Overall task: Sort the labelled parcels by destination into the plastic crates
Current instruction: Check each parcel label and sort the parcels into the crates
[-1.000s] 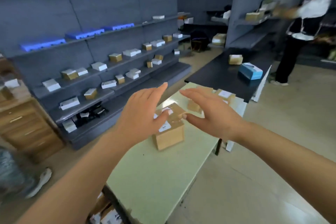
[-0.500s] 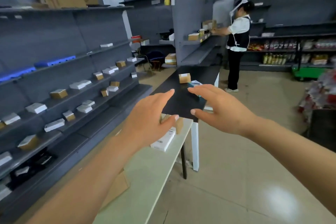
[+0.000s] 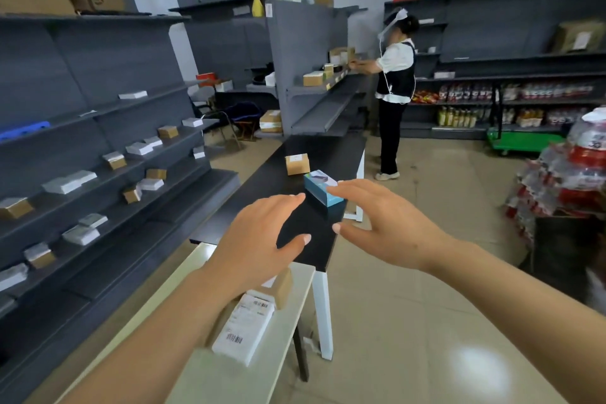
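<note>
**Both hands stretched out above the two tabletops, nothing held**

The left hand (image 3: 259,239) and the right hand (image 3: 383,226) reach forward side by side, palms down, with fingers straight and a little spread – each grip is wide open and holds nothing. Between them shows the dark surface of the black tabletop (image 3: 262,187).

On this black tabletop lies a blue box (image 3: 319,187), just beyond the fingertips of the right hand; I cannot tell if they touch it. A little farther stands a brown parcel (image 3: 297,163) with a white label on top.

Nearer, on the pale green tabletop (image 3: 229,377), a white parcel (image 3: 244,328) with barcode labels lies flat, partly under the left forearm. Beside it, touching, is a small brown box (image 3: 280,285), mostly hidden by the left hand.

At the left, grey shelves (image 3: 98,147) carry many small white and brown parcels. In the back another person (image 3: 395,88) stands at a shelf – both arms reaching to it
</note>
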`<state>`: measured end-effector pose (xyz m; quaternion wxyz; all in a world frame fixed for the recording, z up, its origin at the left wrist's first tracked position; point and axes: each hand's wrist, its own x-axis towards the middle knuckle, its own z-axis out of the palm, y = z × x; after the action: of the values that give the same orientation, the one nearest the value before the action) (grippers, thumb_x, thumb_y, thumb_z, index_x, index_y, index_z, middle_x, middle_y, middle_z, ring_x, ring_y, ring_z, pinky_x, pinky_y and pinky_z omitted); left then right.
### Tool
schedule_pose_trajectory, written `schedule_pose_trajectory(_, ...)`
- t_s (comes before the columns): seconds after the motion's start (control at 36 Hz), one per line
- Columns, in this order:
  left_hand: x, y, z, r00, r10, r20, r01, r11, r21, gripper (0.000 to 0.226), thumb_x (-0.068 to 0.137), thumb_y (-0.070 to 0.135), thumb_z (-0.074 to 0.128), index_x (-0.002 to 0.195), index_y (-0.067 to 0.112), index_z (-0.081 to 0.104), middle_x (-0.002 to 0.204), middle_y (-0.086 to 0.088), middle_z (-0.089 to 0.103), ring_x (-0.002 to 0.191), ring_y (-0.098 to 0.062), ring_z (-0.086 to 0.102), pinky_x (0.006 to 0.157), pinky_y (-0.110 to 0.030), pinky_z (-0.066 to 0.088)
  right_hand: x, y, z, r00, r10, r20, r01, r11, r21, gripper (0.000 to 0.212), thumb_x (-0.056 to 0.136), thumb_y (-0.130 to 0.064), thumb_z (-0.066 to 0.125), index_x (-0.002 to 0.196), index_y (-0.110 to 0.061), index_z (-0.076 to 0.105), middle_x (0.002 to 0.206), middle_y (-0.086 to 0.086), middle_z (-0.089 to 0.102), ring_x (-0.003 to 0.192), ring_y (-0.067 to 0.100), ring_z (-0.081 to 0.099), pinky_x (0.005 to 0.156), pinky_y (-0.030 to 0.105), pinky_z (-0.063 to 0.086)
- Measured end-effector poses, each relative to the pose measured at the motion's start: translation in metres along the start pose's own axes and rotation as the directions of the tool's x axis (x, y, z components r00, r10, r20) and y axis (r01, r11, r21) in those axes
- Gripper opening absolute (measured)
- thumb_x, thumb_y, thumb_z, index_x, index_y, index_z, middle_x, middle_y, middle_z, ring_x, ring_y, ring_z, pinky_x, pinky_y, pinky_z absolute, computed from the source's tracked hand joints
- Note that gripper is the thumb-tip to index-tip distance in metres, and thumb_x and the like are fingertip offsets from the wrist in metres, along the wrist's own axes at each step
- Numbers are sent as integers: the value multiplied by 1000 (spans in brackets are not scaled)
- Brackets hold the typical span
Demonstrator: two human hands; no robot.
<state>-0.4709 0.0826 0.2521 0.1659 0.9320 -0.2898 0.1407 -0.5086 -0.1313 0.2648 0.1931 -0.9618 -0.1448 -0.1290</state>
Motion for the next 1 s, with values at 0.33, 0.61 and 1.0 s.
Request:
schedule_pose_trajectory(0.33,115,-30,76,978,-211,1,210,974,-83,59,92,43,59,145,31,37,147,15,40,134,-6,35,106,-23,27,109,124,34,978,-166,124,157,984,83,56,94,-41,56,145,-32,37,153,-9,32,141,7,26,111,25,27)
schedule_pose_trajectory(0.61,132,-61,130,868,-494,56,492,870,37,60,90,44,59,145,30,39,143,12,45,132,-12,41,106,-30,34,186,180,81,880,-344,328,295,936,192,54,95,-41,54,145,-32,36,151,-10,34,137,9,30,107,22,28)
schedule_pose_trajectory(1.0,76,-136,148,711,-698,88,689,716,111,60,93,46,56,147,31,33,146,14,41,134,-8,34,100,-17,25,256,147,179,700,-475,533,396,880,263,57,97,-41,51,149,-36,28,157,-15,21,144,7,17,116,28,24)
